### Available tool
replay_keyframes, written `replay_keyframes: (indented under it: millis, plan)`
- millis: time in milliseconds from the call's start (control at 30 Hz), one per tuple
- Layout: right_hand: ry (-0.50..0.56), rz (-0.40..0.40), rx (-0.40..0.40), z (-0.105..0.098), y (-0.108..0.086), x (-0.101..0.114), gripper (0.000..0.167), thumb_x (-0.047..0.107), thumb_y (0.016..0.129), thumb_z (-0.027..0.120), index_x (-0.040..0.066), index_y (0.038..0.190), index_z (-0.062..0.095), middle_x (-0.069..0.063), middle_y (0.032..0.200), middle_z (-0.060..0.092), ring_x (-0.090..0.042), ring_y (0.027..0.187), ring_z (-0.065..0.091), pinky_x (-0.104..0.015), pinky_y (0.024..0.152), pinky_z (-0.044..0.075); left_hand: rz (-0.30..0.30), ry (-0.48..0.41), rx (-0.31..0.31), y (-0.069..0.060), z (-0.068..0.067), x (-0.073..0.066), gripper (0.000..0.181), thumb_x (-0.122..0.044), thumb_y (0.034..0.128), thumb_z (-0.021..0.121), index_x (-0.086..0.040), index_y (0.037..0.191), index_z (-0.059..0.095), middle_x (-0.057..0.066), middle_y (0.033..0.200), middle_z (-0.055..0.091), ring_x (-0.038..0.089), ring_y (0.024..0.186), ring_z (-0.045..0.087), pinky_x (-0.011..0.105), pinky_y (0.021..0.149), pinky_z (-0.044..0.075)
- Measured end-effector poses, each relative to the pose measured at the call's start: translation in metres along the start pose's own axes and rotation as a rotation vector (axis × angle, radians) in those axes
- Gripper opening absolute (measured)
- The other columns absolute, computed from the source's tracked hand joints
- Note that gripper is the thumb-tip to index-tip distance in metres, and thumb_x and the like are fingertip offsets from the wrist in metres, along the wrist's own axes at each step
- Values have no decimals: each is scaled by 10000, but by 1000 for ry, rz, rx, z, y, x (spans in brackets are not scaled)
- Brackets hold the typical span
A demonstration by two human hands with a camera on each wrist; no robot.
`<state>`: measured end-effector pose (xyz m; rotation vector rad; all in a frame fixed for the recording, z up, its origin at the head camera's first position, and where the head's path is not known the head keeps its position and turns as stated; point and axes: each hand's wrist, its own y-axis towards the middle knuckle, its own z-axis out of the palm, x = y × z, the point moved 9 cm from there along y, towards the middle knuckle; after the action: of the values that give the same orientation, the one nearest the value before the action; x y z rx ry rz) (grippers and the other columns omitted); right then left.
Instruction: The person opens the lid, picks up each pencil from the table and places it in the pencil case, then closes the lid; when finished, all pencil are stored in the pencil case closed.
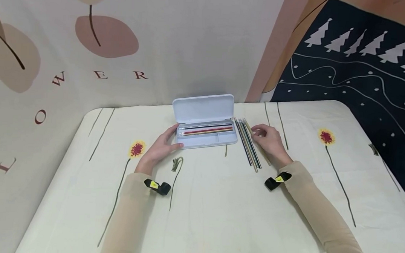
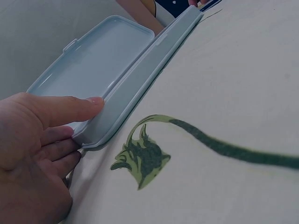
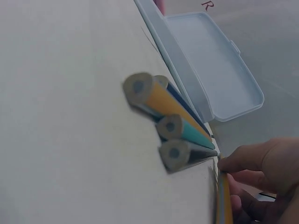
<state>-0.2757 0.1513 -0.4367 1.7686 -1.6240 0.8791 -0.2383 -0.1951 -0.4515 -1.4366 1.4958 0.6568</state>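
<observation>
A pale blue pencil case (image 1: 201, 144) lies with its lid (image 1: 204, 108) raised, several pencils (image 1: 207, 129) lined up in its upper compartment. My left hand (image 1: 159, 149) grips the case's left end; in the left wrist view the thumb (image 2: 70, 109) rests along the wall and the fingers curl at the end. To the right of the case, my right hand (image 1: 269, 142) pinches a gold pencil (image 3: 224, 200) between thumb and fingers. Beside it lies a bunch of pencils (image 1: 248, 147), gold, teal and dark, their unsharpened ends (image 3: 173, 153) facing the right wrist camera.
A white cloth (image 1: 202, 202) printed with flowers and stems covers the table. Behind the case rises a pale curtain (image 1: 199, 47) with letters and shapes. A dark cloth (image 1: 354, 80) with white trees hangs at the right.
</observation>
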Motion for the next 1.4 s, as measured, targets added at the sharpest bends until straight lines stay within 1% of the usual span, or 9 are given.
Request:
replay_keyframes:
  millis: [200, 367, 500, 700, 867, 1000, 1167, 1267, 1400]
  plan:
    - [43, 12, -15, -2, -1, -3, 277, 45, 877, 606, 11, 1144, 674, -180, 1002, 642, -273, 886, 547, -334, 745, 422, -10, 10, 1, -1, 1, 1, 813, -133, 883, 674, -148, 1551, 210, 59, 1594, 181, 250, 1458, 59, 475, 1164, 43]
    - [69, 25, 15, -1, -1, -3, 270, 64, 901, 608, 20, 1160, 674, -183, 1044, 628, -304, 957, 574, -368, 810, 448, -5, 15, 0, -1, 1, 2, 810, -132, 884, 672, -147, 1550, 212, 60, 1594, 182, 250, 1458, 62, 473, 1165, 45]
    - [80, 16, 41, 2, -1, 2, 259, 95, 929, 606, 23, 1169, 671, -177, 1066, 626, -301, 980, 569, -381, 832, 447, 1, 8, 1, -1, 0, 2, 811, -123, 882, 673, -143, 1549, 213, 62, 1593, 184, 248, 1458, 64, 469, 1166, 49]
    - [96, -12, 62, 6, 1, 11, 259, 64, 934, 586, 26, 1176, 670, -166, 1066, 626, -290, 962, 557, -347, 769, 456, -2, 2, 1, 0, 0, 2, 808, -129, 882, 676, -147, 1548, 219, 57, 1592, 190, 242, 1458, 67, 465, 1166, 51]
    - [123, -78, 87, 12, 4, 23, 237, 40, 935, 594, -1, 1153, 677, -175, 1075, 638, -272, 907, 561, -277, 686, 472, -1, 18, -3, 1, 0, 2, 807, -128, 884, 680, -142, 1548, 222, 75, 1591, 193, 259, 1458, 66, 476, 1165, 45]
    - [132, -149, 98, 17, 8, 34, 219, 14, 922, 604, -29, 1121, 685, -180, 1097, 655, -262, 887, 580, -267, 708, 476, -3, 14, -3, 1, -1, 2, 811, -120, 880, 683, -137, 1547, 222, 85, 1591, 190, 269, 1458, 62, 485, 1163, 38]
    - [131, -172, 126, 25, 11, 47, 220, 26, 918, 618, -21, 1120, 693, -163, 1110, 656, -249, 908, 579, -266, 717, 467, -14, 15, -3, 0, 0, 1, 816, -122, 880, 683, -145, 1549, 216, 75, 1593, 184, 259, 1458, 60, 476, 1164, 39]
    - [118, -179, 143, 30, 13, 55, 224, 31, 920, 619, -18, 1125, 692, -155, 1085, 656, -237, 882, 563, -246, 674, 450, -16, 14, 0, 1, 0, 1, 816, -125, 881, 679, -149, 1550, 214, 70, 1593, 185, 255, 1459, 62, 476, 1164, 39]
    - [110, -207, 151, 34, 15, 64, 215, 20, 911, 629, -24, 1110, 697, -146, 1000, 657, -227, 807, 516, -242, 616, 404, -16, 14, 0, 1, 0, 2, 810, -136, 883, 678, -157, 1549, 218, 62, 1591, 192, 249, 1458, 66, 478, 1164, 41]
